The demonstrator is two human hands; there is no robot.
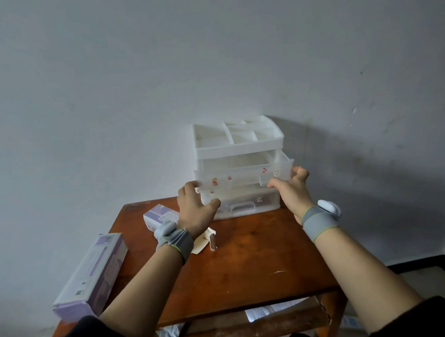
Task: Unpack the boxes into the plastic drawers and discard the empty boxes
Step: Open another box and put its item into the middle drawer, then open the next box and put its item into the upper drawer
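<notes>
Head camera view. At eight o'clock a long lilac-and-white cardboard box (91, 276) lies at the left edge of the reddish wooden desk (245, 268). It bears a barcode, and its print is too blurred to read. A smaller lilac box (158, 216) sits toward ten o'clock, with an opened pale carton (206, 240) just beside it. The left grip (195, 207) curls round the left front corner of the upper drawer (244, 176). This drawer is translucent plastic with small stickers and stands partly out of the white drawer unit (238, 140) at twelve o'clock, by the wall. The right grip (290, 188) clasps the drawer's right corner. The desk's smooth top stretches toward six o'clock.
</notes>
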